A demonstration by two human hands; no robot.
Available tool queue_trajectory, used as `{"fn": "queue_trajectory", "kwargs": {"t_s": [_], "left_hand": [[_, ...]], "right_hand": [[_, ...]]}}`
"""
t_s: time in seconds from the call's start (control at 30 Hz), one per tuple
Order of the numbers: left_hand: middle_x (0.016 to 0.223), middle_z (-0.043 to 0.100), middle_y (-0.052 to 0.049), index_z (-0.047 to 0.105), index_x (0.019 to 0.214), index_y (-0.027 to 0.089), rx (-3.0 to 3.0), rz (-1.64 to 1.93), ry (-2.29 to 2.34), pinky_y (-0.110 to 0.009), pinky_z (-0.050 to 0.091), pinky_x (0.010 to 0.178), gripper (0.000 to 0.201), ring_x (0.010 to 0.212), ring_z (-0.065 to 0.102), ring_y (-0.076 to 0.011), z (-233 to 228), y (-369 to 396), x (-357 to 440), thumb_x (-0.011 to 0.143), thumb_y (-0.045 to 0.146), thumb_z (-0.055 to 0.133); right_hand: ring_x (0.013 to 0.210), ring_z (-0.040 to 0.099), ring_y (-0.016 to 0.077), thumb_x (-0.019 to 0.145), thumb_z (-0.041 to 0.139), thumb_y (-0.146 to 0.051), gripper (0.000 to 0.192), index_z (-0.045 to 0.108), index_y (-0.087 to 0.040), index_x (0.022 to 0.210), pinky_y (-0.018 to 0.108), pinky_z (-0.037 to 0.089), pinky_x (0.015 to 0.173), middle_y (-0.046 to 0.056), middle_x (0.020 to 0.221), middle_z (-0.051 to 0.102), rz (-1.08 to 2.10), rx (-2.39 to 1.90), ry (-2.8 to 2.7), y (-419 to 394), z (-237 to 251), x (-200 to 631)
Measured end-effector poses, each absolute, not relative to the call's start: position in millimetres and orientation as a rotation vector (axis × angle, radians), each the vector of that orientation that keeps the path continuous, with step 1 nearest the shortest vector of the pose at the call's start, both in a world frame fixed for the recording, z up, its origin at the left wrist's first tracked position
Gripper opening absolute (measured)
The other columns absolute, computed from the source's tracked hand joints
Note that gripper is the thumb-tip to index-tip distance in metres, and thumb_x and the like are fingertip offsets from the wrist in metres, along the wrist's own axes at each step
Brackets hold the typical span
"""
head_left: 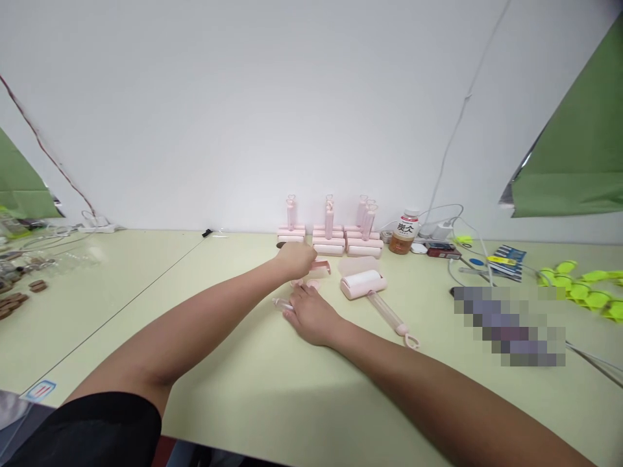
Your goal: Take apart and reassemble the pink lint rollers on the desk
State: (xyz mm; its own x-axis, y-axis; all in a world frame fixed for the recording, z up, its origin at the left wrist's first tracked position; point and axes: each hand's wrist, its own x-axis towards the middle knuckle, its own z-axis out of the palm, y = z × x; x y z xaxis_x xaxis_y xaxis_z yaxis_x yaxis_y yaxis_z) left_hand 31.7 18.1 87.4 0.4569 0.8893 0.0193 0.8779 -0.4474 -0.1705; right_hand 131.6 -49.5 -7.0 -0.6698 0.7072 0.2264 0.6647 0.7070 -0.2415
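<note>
My left hand reaches forward over the pale green table and closes its fingers on a pink plastic piece. My right hand lies lower, palm down, fingers over a clear pink handle part and a small pink piece. Just right of both hands lies an assembled pink lint roller with its white roll and a long handle ending in a loop. Behind the hands, by the wall, several finished pink rollers stand in stacked rows with handles upright.
A bottle of brown drink stands right of the rollers, with a charger and cables beside it. Neon yellow-green parts and a striped booklet lie at right. Brown pieces and clear bags sit at far left.
</note>
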Motion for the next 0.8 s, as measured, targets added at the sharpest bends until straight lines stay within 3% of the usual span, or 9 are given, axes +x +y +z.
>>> {"fn": "queue_trajectory", "kwargs": {"t_s": [0.27, 0.47, 0.8], "left_hand": [[0.094, 0.068, -0.016, 0.069, 0.087, 0.012, -2.582, 0.257, -1.448, -0.035, 0.046, 0.073, 0.015, 0.09, 0.064, -0.0278, 67, 28, 29, 0.077, 0.01, 0.057], [0.093, 0.068, -0.015, 0.068, 0.087, 0.013, -2.607, 0.293, -1.416, -0.033, 0.046, 0.069, 0.015, 0.087, 0.065, -0.0273, 59, 25, 28, 0.077, 0.021, 0.062], [0.1, 0.067, -0.016, 0.068, 0.093, 0.014, -2.633, 0.292, -1.367, -0.035, 0.046, 0.076, 0.019, 0.097, 0.063, -0.0294, 51, 28, 23, 0.074, 0.017, 0.064]], "right_hand": [[0.109, 0.049, 0.0308, 0.095, 0.039, -0.036, 0.037, 0.056, -0.014, 0.12, 0.044, 0.036, 0.094, 0.016, 0.11, 0.062, 0.219, -1.088, -2.59, -58, -6, 131], [0.119, 0.042, 0.0358, 0.095, 0.039, -0.038, 0.036, 0.06, -0.011, 0.108, 0.049, 0.035, 0.096, 0.019, 0.109, 0.062, 0.243, -1.099, -2.567, -57, -8, 130], [0.108, 0.049, 0.0328, 0.095, 0.041, -0.036, 0.029, 0.06, -0.013, 0.096, 0.045, 0.039, 0.091, 0.016, 0.102, 0.063, 0.24, -1.05, -2.559, -50, -7, 135]]}}
